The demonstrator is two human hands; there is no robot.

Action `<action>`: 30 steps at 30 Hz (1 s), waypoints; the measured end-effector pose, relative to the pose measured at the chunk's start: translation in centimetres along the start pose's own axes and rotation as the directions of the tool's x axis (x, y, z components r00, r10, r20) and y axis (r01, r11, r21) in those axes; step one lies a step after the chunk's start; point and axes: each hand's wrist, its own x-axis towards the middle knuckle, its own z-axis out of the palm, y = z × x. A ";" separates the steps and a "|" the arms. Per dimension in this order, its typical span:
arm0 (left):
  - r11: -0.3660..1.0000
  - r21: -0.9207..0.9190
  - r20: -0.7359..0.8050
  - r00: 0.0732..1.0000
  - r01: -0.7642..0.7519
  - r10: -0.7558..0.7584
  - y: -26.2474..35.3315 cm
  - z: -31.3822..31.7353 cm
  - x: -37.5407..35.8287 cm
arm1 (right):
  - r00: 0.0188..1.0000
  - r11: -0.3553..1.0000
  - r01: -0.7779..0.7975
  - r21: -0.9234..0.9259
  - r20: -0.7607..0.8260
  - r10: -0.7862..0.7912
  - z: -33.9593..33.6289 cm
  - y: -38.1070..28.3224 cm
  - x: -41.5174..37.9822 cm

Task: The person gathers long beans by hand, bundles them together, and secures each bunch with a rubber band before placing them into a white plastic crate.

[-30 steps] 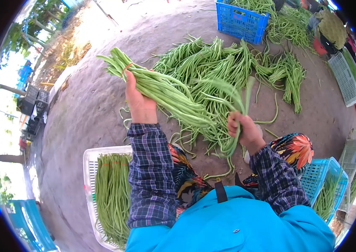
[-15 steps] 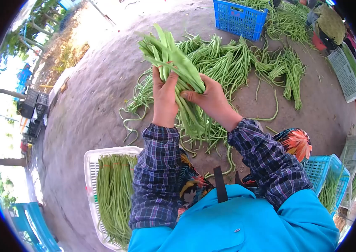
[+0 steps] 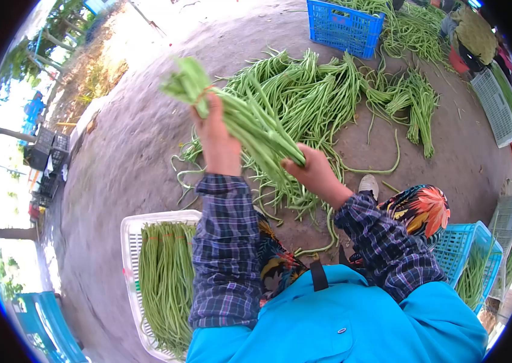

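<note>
Between my hands I hold a bundle of long beans (image 3: 244,117), slanting from upper left to lower right. My left hand (image 3: 215,136) is closed around its upper end, just below a reddish band (image 3: 205,92). Lower down, my right hand (image 3: 318,175) grips the same bundle with the thumb along it. The bundle's top end is blurred by motion. Beneath and behind it, a large heap of loose long beans (image 3: 328,91) lies on the ground. By my left forearm stands a white basket (image 3: 129,245) filled with neatly laid long beans (image 3: 165,284).
A blue crate (image 3: 345,30) stands at the back beside more beans. To my right are a light-blue basket (image 3: 452,245) and grey crates (image 3: 498,109). Another person (image 3: 473,36) is at the far right. A turquoise stool (image 3: 50,327) sits at lower left.
The bundle has swung to the left and tilted more. My left hand has moved left with its upper end, while my right hand has slid lower and to the right along it.
</note>
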 end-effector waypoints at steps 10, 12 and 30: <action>0.978 -0.199 0.237 0.971 0.060 -0.011 1.2 -4.4 1.4 | 0.983 0.271 -0.099 0.958 0.052 0.177 -5.0 5.3 -2.7; 0.974 -0.216 0.325 0.946 0.068 0.006 1.0 -4.5 1.4 | 0.992 0.302 -0.050 0.952 0.013 0.124 -6.4 3.5 -2.2; 0.941 -0.310 0.404 0.915 0.132 0.005 1.6 -1.3 -0.7 | 0.988 0.741 -0.024 0.671 0.129 -0.084 -10.2 -7.9 3.6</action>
